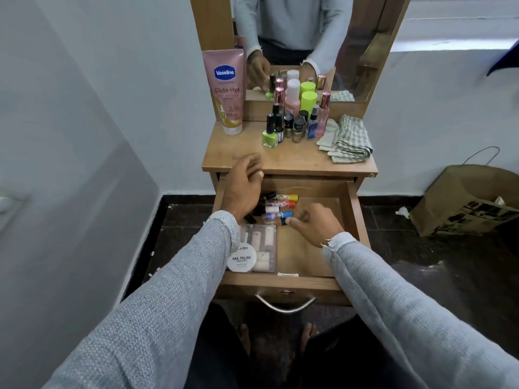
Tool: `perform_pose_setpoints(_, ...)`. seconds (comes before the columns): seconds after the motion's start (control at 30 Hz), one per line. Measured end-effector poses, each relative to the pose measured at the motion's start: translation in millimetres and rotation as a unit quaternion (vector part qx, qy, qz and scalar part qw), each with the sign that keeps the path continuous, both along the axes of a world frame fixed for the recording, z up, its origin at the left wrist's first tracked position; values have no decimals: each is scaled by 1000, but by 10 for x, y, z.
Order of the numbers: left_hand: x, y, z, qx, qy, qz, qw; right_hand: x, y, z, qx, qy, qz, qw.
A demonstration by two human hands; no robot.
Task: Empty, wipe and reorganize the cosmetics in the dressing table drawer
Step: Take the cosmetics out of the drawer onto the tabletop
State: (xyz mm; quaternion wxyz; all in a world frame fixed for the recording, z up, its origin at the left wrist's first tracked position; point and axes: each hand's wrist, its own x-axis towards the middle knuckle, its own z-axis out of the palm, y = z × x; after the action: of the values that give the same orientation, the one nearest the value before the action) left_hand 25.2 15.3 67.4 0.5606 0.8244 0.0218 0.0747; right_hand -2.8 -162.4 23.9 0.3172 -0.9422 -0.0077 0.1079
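The wooden drawer (354,220) stands pulled out, and both hands are over it. The left hand (243,189) hovers with fingers loosely curled, holding nothing; under it and to its right lie small lip-balm tubes with yellow, red and blue caps (280,206). The right hand (314,223) pinches the nearest tube's dark end. Near the left wrist sits a round white nail-polish-wipes tub (241,260). Beyond the hands, on the tabletop, stand nail-polish bottles (292,119), a pink lotion tube (226,89) and a folded checked cloth (346,140).
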Motion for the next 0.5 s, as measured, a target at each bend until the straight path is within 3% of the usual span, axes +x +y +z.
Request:
perform_pose_setpoints(0.1, -298, 148, 2, 67, 11, 19, 998, -79, 59, -40, -28, 156, -1, 987)
perform_pose_setpoints(0.17, -504, 292, -26, 144, 69, -30, 987, -99, 141, -65, -22, 197, -5, 980)
perform_pose_setpoints(0.27, -739, 448, -65, 282, 170, -118, 937, -128, 302, -50, 1, 209, 4, 978)
perform_pose_setpoints(0.5, -910, 389, -125, 406, 214, -185, 869, -181, 516, 35, 40, 203, 29, 978)
